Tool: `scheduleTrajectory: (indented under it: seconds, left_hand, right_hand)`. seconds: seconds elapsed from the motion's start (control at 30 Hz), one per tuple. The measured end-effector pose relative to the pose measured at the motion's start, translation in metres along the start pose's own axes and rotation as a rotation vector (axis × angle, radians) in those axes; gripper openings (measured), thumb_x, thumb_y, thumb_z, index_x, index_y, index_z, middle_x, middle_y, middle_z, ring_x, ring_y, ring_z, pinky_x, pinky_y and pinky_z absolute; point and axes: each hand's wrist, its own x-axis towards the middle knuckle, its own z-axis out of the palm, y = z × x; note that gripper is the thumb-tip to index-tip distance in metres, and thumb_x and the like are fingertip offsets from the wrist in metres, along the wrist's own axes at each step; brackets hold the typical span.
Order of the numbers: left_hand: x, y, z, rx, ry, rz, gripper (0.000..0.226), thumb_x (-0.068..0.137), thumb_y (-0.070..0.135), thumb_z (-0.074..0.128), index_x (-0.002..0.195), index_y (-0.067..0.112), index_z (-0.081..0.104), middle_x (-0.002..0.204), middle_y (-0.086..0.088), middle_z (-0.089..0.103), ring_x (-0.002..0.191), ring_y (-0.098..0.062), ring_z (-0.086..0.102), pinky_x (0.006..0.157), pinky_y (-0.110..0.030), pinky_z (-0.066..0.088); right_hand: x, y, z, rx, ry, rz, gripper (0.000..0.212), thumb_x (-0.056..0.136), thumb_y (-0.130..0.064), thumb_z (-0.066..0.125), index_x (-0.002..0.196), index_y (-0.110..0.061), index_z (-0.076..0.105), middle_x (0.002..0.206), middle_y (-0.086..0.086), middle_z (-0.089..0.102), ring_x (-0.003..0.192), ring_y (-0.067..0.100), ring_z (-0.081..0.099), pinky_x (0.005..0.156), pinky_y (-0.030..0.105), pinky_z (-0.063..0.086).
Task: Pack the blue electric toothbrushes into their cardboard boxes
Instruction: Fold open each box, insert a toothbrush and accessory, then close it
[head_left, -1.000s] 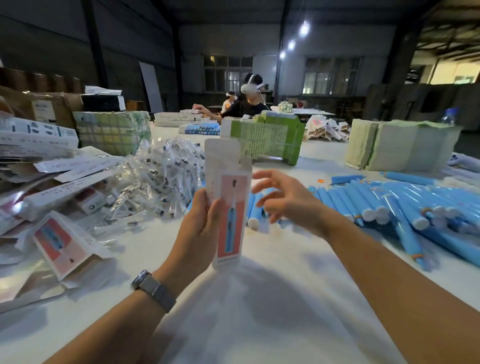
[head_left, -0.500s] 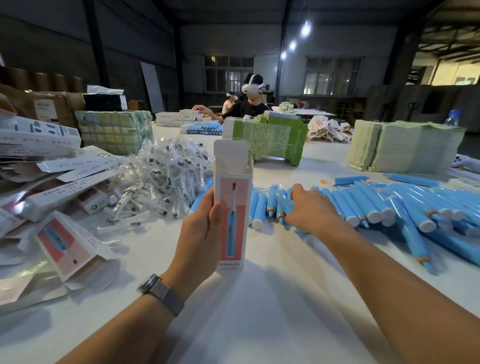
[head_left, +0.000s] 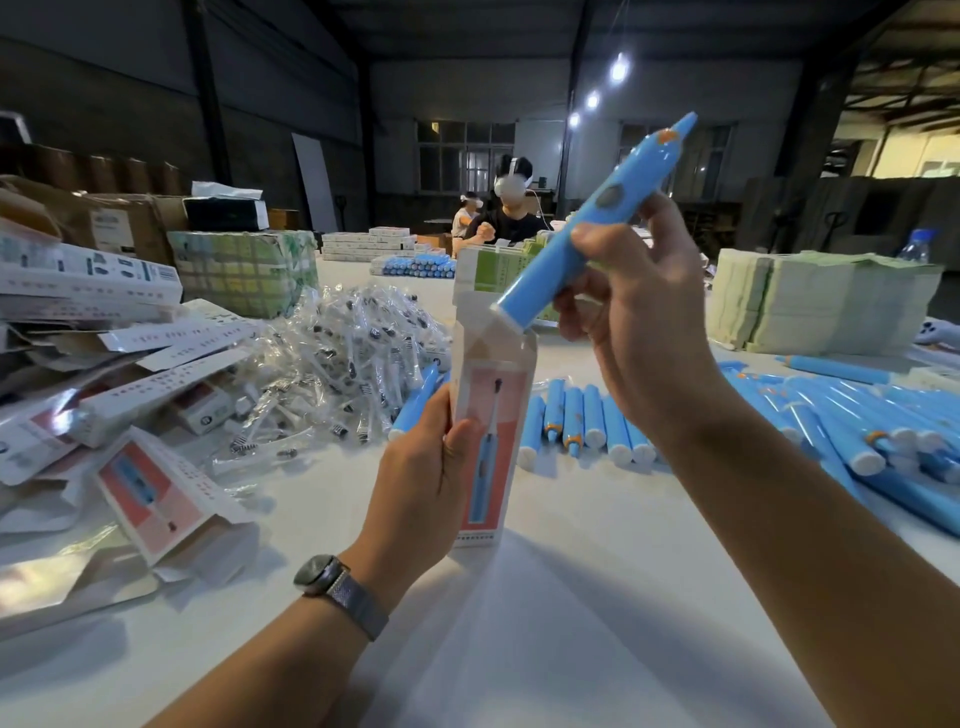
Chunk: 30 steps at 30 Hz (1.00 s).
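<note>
The right hand (head_left: 631, 306) no longer rests on the row of toothbrushes on the table — it is now raised and grips one blue electric toothbrush handle (head_left: 587, 228) between curled fingers and thumb. The handle is tilted, narrow tip up and away, with its white base end at the open mouth of the cardboard box (head_left: 493, 415). Whether the base is already inside the opening or only touching its rim cannot be told from this view.

The left hand (head_left: 423, 467) holds the box upright as it did half a second ago, fingers wrapped around the left wall, thumb on the printed front. The top flap stands open behind the handle.

Meaning for the task: pick-up is complete and insertion is the step in hand. The handle probably needs to be brought closer to vertical before it slides down — at the present tilt it may catch on the flap or the box wall.

The remaining blue handles (head_left: 587, 421) lie side by side on the white table (head_left: 519, 649), behind and to the right of the box. A heap of bagged brush heads (head_left: 337, 364) sits to the left, with flat and folded cartons (head_left: 150, 488) beside it
</note>
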Motion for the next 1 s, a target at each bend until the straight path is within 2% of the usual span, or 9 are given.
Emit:
scheduleTrajectory:
  seconds: [0.07,0.13,0.27,0.43,0.6,0.7,0.8,0.9,1.0]
  left_hand:
    - [0.0,0.0,0.0,0.005,0.004,0.026,0.03,0.096,0.056,0.027,0.114,0.045,0.047,0.1,0.023,0.06,0.075,-0.005,0.062,0.056,-0.018,0.048]
    - [0.0,-0.001,0.001,0.001,0.002,0.036,0.031,0.096,0.055,0.027,0.117,0.043,0.047,0.102,0.024,0.06,0.076,-0.004,0.063,0.058,-0.018,0.048]
    - [0.0,-0.003,0.001,-0.019,0.022,-0.019,0.026,0.093,0.057,0.028,0.105,0.049,0.049,0.089,0.024,0.064,0.072,-0.003,0.063,0.055,-0.014,0.046]
    - [0.0,-0.004,0.001,-0.015,0.037,-0.006,0.023,0.093,0.055,0.027,0.102,0.048,0.048,0.076,0.017,0.062,0.067,-0.002,0.061,0.054,-0.012,0.043]
    - [0.001,-0.011,-0.001,-0.018,0.051,-0.036,0.024,0.099,0.048,0.032,0.109,0.035,0.05,0.08,0.012,0.063,0.069,-0.009,0.062,0.057,-0.024,0.048]
    - [0.001,-0.014,-0.002,-0.049,0.066,-0.047,0.024,0.099,0.047,0.034,0.111,0.037,0.051,0.08,0.012,0.064,0.073,-0.006,0.064,0.058,-0.017,0.049]
    - [0.004,-0.012,-0.006,-0.176,0.099,-0.062,0.029,0.09,0.051,0.039,0.107,0.031,0.051,0.086,0.015,0.065,0.077,-0.004,0.065,0.063,-0.015,0.049]
    - [0.009,-0.011,-0.013,-0.316,0.157,-0.14,0.033,0.088,0.051,0.054,0.109,0.028,0.046,0.094,0.011,0.068,0.085,-0.008,0.07,0.071,-0.029,0.058]
    - [0.016,-0.017,-0.026,-0.111,0.355,-0.164,0.027,0.091,0.048,0.053,0.101,0.026,0.04,0.086,0.007,0.063,0.074,-0.004,0.066,0.064,-0.041,0.056]
  right_hand:
    - [-0.003,0.004,0.002,-0.353,0.004,-0.114,0.045,0.083,-0.013,0.064,0.121,-0.027,0.043,0.088,-0.003,0.064,0.072,0.023,0.065,0.061,0.037,0.059]
    - [-0.006,0.012,-0.001,-0.604,-0.094,-0.201,0.066,0.084,-0.01,0.066,0.138,-0.024,0.031,0.093,0.006,0.061,0.074,0.017,0.065,0.067,0.032,0.059]
    - [-0.007,0.024,-0.006,-0.669,-0.281,-0.188,0.087,0.078,-0.011,0.067,0.149,-0.029,0.02,0.087,0.004,0.06,0.069,0.014,0.061,0.061,0.026,0.056]
    - [-0.007,0.035,-0.008,-0.69,-0.236,-0.163,0.054,0.077,-0.024,0.067,0.124,-0.03,0.042,0.089,-0.008,0.055,0.074,0.01,0.059,0.061,0.019,0.052]
    - [-0.014,0.052,-0.009,-0.826,-0.244,-0.267,0.012,0.087,-0.026,0.066,0.096,-0.023,0.06,0.089,-0.006,0.057,0.075,0.008,0.056,0.06,0.013,0.043]
    - [-0.019,0.06,-0.007,-0.809,-0.247,-0.28,0.008,0.092,-0.025,0.059,0.092,-0.019,0.063,0.089,-0.005,0.057,0.076,0.009,0.055,0.062,0.02,0.044]
    - [-0.026,0.066,0.003,-0.716,-0.261,-0.25,0.011,0.095,-0.027,0.053,0.101,-0.023,0.061,0.09,-0.013,0.059,0.074,0.009,0.057,0.059,0.019,0.044]
    - [-0.028,0.07,0.019,-0.486,-0.334,-0.133,0.016,0.094,-0.037,0.056,0.11,-0.038,0.057,0.086,-0.017,0.062,0.071,0.008,0.062,0.054,0.022,0.049]
    - [-0.017,0.085,0.03,-0.095,-0.285,0.113,0.016,0.097,-0.037,0.053,0.111,-0.031,0.059,0.085,-0.001,0.063,0.069,0.014,0.065,0.049,0.026,0.05]
